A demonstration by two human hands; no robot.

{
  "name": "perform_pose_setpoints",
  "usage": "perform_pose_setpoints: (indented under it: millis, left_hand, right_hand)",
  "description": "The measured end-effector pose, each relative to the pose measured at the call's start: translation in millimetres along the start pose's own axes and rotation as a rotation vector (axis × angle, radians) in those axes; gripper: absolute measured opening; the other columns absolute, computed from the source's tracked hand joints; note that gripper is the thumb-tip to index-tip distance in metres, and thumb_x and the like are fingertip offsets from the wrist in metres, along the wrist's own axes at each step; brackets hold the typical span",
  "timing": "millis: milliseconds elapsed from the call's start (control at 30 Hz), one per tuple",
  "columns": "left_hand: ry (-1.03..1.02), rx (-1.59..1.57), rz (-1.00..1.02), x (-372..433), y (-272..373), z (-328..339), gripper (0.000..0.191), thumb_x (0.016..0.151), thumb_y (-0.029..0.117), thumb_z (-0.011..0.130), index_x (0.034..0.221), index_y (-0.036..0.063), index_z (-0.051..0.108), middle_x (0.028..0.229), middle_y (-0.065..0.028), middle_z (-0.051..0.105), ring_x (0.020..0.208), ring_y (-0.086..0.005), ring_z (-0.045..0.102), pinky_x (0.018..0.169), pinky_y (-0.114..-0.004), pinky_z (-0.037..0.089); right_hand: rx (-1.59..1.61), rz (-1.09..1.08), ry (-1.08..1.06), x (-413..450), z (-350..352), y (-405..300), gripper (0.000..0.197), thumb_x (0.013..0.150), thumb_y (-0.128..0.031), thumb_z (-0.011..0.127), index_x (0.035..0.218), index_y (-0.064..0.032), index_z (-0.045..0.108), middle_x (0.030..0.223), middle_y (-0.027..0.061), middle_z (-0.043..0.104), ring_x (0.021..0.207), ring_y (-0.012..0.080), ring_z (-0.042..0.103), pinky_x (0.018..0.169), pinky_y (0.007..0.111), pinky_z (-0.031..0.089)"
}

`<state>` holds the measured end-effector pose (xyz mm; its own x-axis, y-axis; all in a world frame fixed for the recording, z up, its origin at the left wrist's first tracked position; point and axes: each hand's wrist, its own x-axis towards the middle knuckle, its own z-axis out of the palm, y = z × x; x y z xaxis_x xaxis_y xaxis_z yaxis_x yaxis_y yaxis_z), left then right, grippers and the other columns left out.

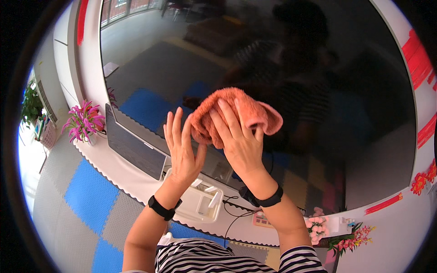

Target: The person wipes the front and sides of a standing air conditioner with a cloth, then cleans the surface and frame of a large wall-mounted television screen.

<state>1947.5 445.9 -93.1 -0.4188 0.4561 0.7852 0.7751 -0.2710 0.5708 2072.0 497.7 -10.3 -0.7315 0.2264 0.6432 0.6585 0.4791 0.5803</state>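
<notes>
An orange terry cloth [235, 102] lies bunched against the dark glossy screen of a large television [368, 112]. Spread over the cloth, my right hand [239, 136] presses it flat-fingered to the glass, and one corner folds out to the right. My left hand [184, 146] is just left of the cloth, its fingers extended and pointing up, with the thumb and index finger beside the cloth's edge. Whether those fingertips touch the screen or cloth I cannot tell. Reflections of the room and a person show in the glass.
Below the screen, a white shelf holds a dark flat panel [133, 146], a white plastic tray [201, 204], loose black cables [227, 215] and pink flowers [317, 227]. Magenta artificial flowers [83, 121] stand at the left end. Blue and grey foam mats [90, 194] cover the floor.
</notes>
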Motion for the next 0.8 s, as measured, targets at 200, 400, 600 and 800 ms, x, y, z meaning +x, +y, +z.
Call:
perform_pose_setpoints:
  millis: [200, 400, 600, 800]
  left_hand:
    - [-0.186, -0.074, 0.094, -27.6, 40.6, 20.7, 0.076, 0.071, 0.003, 0.066, 0.142, 0.0088, 0.038, 0.152, -0.0211, 0.024, 0.142, -0.0442, 0.017, 0.113, -0.059, 0.012]
    - [-0.225, -0.147, 0.139, -45.8, 96.4, 50.7, 0.077, 0.073, 0.005, 0.067, 0.144, 0.0087, 0.037, 0.153, -0.0222, 0.024, 0.141, -0.0456, 0.017, 0.112, -0.06, 0.013]
    - [-0.245, -0.113, 0.181, -70.4, 145.9, 80.4, 0.08, 0.073, 0.004, 0.069, 0.145, 0.0062, 0.032, 0.152, -0.024, 0.022, 0.142, -0.0452, 0.017, 0.111, -0.06, 0.015]
    - [-0.208, -0.097, 0.173, -93.1, 182.3, 97.1, 0.08, 0.074, 0.006, 0.069, 0.145, 0.0078, 0.033, 0.153, -0.0223, 0.023, 0.142, -0.0441, 0.018, 0.112, -0.06, 0.015]
  right_hand:
    - [0.031, 0.081, 0.004, -77.2, -9.6, 49.3, 0.055, 0.077, -0.027, 0.071, 0.131, -0.0263, 0.058, 0.143, -0.0022, 0.047, 0.133, 0.0236, 0.042, 0.103, 0.048, 0.024]
    - [0.049, 0.216, 0.083, -154.2, -19.0, 113.1, 0.065, 0.069, -0.023, 0.076, 0.13, -0.0225, 0.053, 0.145, 0.0057, 0.043, 0.136, 0.0376, 0.035, 0.105, 0.057, 0.021]
    - [-0.088, 0.342, 0.149, -239.8, -32.8, 194.1, 0.057, 0.082, -0.028, 0.063, 0.133, -0.0141, 0.045, 0.143, 0.0151, 0.042, 0.138, 0.043, 0.031, 0.105, 0.06, 0.023]
    - [0.091, 0.514, 0.487, -327.1, -55.3, 288.1, 0.06, 0.088, -0.038, 0.062, 0.134, -0.0044, 0.042, 0.134, 0.0212, 0.048, 0.122, 0.0438, 0.046, 0.099, 0.052, 0.037]
